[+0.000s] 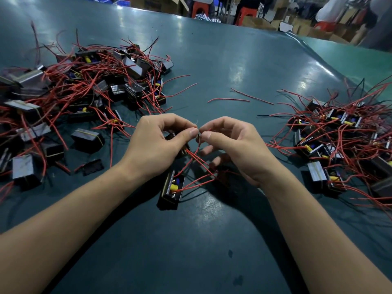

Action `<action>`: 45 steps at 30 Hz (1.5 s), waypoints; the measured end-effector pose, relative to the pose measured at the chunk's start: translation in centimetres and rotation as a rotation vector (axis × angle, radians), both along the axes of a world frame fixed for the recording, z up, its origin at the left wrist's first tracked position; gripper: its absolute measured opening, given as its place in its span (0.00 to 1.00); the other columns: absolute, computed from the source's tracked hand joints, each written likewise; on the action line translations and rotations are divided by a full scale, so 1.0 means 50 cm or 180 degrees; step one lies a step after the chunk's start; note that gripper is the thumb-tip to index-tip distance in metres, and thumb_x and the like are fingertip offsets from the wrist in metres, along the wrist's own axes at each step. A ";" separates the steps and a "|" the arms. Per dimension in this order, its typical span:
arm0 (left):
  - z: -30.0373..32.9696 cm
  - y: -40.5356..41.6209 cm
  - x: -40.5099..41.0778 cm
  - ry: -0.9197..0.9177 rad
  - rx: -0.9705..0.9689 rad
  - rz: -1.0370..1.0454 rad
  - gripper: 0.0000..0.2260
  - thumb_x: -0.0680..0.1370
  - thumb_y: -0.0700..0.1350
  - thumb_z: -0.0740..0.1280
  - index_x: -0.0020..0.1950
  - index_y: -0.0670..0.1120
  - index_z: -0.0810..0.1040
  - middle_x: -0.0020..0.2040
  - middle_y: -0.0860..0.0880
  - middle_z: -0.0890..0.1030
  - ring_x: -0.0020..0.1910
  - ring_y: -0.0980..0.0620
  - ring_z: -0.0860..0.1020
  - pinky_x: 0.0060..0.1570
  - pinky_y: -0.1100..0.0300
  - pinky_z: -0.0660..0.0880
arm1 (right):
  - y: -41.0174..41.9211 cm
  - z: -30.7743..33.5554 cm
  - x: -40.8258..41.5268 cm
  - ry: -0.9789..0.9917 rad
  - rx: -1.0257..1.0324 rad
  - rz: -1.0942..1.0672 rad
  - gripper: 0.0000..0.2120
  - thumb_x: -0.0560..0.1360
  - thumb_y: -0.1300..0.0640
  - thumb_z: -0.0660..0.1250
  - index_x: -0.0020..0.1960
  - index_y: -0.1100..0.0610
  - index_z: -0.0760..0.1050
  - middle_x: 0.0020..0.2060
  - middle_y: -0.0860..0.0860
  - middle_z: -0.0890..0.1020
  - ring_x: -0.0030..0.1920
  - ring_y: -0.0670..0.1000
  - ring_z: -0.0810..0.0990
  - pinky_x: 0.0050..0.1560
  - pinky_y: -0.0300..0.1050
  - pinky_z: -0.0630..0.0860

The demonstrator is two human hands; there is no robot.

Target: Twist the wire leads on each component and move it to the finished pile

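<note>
1. Leads [192, 158] are what we hold: our left hand [158, 143] and right hand [231, 145] meet fingertip to fingertip, each pinching the bare wire ends between thumb and forefinger, just above the table [222, 60].
2. From that pinch, the red leads run down and toward us to the component [170, 188], which lies on the table below and slightly left of the grip, between our wrists.
3. We judge its long axis to run roughly toward and away from us, tilted a little rightward at the far end; our left hand is the nearer one.
4. Component looks: a dark oblong block with a shiny metal side, a yellow part and a blue part showing in its open face, and thin red leads coming out there.
5. A second dark block sits partly hidden under our left fingers; we cannot tell whether the pinched leads belong to it.
6. One pile [84, 81] lies toward the table's left edge, another pile [343, 136] toward the right; we cannot tell which is finished.
</note>
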State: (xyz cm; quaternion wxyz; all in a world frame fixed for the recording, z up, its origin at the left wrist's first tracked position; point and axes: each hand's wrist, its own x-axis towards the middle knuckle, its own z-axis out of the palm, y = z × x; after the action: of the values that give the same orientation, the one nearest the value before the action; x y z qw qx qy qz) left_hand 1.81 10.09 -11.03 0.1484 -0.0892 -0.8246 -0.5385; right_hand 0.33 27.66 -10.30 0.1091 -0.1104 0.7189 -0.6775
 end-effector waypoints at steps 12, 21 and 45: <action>0.005 -0.004 0.013 0.0710 -0.1083 0.0109 0.03 0.74 0.46 0.74 0.46 0.49 0.86 0.39 0.56 0.81 0.43 0.55 0.70 0.48 0.63 0.68 | -0.008 -0.002 0.007 -0.0085 -0.0057 -0.0200 0.05 0.75 0.65 0.69 0.43 0.60 0.83 0.33 0.54 0.84 0.32 0.49 0.82 0.29 0.39 0.78; 0.010 -0.012 0.010 0.0680 -0.1467 -0.0104 0.03 0.72 0.47 0.75 0.44 0.50 0.86 0.40 0.52 0.83 0.44 0.45 0.73 0.48 0.43 0.71 | -0.019 -0.013 0.007 0.0436 0.0321 -0.0282 0.07 0.74 0.65 0.71 0.38 0.58 0.78 0.26 0.48 0.79 0.25 0.44 0.74 0.27 0.41 0.76; -0.013 -0.005 -0.013 -0.0187 -0.0618 0.0077 0.02 0.74 0.46 0.74 0.41 0.51 0.85 0.34 0.58 0.77 0.27 0.70 0.71 0.30 0.74 0.63 | -0.022 -0.010 0.006 -0.0372 -0.0714 -0.0622 0.02 0.73 0.69 0.70 0.43 0.64 0.81 0.35 0.59 0.85 0.35 0.53 0.85 0.35 0.37 0.79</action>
State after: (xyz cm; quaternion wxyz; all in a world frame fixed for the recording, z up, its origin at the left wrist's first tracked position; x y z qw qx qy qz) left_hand 1.17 9.83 -11.69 0.1214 -0.0774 -0.8780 -0.4566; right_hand 0.63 26.55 -10.80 0.0713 -0.0119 0.6385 -0.7662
